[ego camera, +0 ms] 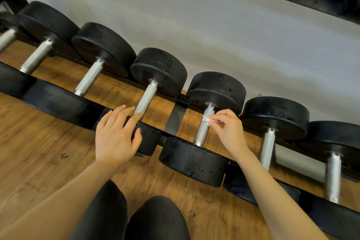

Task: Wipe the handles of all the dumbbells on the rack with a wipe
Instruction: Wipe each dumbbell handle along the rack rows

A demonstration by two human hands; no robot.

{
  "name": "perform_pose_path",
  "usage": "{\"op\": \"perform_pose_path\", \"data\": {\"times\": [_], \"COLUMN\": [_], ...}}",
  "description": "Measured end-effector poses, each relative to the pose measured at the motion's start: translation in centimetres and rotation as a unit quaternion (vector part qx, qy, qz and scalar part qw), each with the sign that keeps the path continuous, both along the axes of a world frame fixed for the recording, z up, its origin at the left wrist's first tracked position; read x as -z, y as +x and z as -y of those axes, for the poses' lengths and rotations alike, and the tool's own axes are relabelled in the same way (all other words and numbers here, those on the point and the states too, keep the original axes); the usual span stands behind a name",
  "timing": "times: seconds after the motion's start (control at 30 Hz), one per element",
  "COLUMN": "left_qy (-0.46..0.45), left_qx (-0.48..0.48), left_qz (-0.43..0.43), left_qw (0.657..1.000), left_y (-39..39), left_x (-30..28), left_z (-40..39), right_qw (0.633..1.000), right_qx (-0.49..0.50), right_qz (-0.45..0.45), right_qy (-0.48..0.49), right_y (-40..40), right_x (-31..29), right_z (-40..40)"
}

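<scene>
Right hand (227, 128) pinches a small crumpled white wipe (209, 120) — pressed against a knurled steel handle (204, 126).

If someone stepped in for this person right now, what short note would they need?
Right hand: pinches a small white wipe against the upper end of a dumbbell handle.
Left hand: open, fingers resting on the near head of the neighbouring dumbbell.
Dumbbells lie in a row on the rack by the wall.
Done: cannot tell which handles are wiped.
Left: finish this handle, then check the others.
</scene>
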State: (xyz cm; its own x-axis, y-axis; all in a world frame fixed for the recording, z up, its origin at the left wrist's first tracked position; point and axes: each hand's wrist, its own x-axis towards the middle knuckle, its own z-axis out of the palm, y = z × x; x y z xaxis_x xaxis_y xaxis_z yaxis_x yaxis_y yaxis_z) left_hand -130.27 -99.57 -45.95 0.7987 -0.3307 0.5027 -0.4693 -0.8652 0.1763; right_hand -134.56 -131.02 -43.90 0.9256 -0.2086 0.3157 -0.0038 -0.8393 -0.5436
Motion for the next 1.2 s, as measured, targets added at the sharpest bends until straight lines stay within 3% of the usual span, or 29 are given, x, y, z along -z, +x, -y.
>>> {"op": "perform_pose_path", "data": {"times": [0.27, 0.47, 0.67, 0.8, 0.97, 1.07, 1.2], "left_qy": [-0.004, -0.007, -0.011, -0.010, -0.014, -0.014, -0.011], "left_qx": [-0.007, -0.004, -0.008, -0.008, -0.013, -0.014, -0.013], "left_qz": [-0.003, -0.009, -0.005, -0.003, 0.003, 0.002, -0.001], "left_qw": [1.000, 1.000, 1.000, 1.000, 1.000, 1.000, 1.000], "left_y": [0.0, -0.1, -0.1, -0.1, -0.1, -0.1, -0.1], "left_x": [0.0, -0.1, -0.1, -0.1, 0.0, 0.0, 0.0], "left_z": [0.0, 0.1, 0.1, 0.2, 0.2, 0.3, 0.2], "right_qw": [0.996, 0.997, 0.990, 0.987, 0.966, 0.964, 0.968], "right_qx": [-0.054, 0.018, -0.003, 0.038, 0.034, 0.025, 0.057], "right_qz": [-0.036, 0.019, -0.020, 0.011, -0.026, -0.054, -0.015], "right_qy": [0.063, 0.079, 0.139, 0.159, 0.255, 0.259, 0.246], "right_y": [-1.8, -0.5, -1.9, -0.9, -1.3, -1.3, -1.0], "right_x": [0.7, 0.7, 1.8, 1.4, 1.9, 1.8, 1.5], "right_z": [-0.8, -0.7, -0.6, -0.5, -0.5, -0.2, -0.5]}}
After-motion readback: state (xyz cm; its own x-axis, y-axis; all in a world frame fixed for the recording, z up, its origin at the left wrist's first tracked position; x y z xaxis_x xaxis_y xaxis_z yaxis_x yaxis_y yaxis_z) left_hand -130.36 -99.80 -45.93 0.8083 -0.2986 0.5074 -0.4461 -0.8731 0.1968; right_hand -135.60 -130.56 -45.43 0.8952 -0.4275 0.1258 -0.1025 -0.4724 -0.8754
